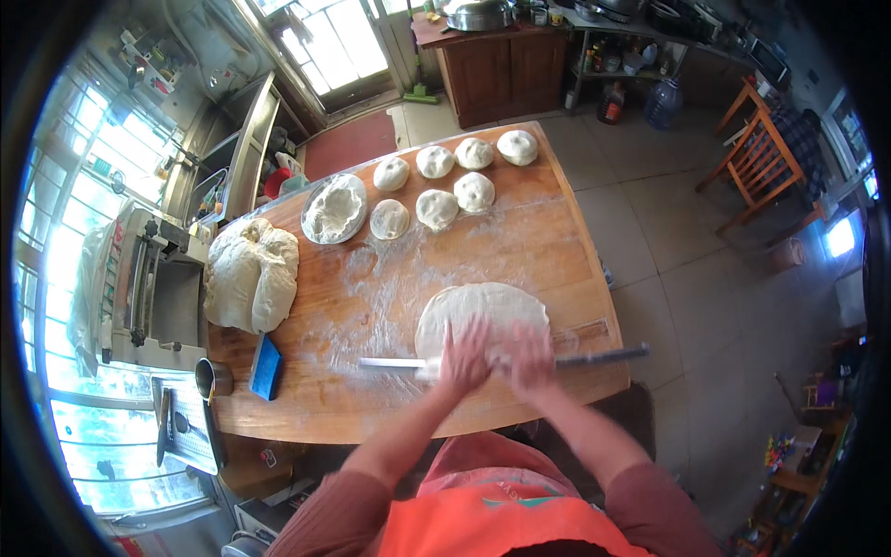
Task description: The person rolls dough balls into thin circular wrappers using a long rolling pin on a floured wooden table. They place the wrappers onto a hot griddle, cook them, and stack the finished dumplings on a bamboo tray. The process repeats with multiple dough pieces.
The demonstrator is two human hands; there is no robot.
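A flattened sheet of dough [480, 299] lies on the floured wooden table, with a long rolling pin [602, 356] across its near edge. The pin's middle is hidden under my hands and some dough. My left hand [468, 356] presses over the pin, fingers stretched forward onto the sheet. Beside it, my right hand [530, 356] rests the same way, blurred by motion. Several round dough pieces [436, 209] sit toward the far edge. Left of them is a bowl [362, 221] holding flour. A large dough mass [250, 275] lies at the table's left side.
A blue-and-white scraper [266, 369] and a metal cup [214, 378] are at the table's left edge. Beyond that edge stands a dough-rolling machine [156, 292]. Loose flour covers much of the wooden tabletop [550, 244]. A wooden chair [755, 167] stands on the tiled floor at right.
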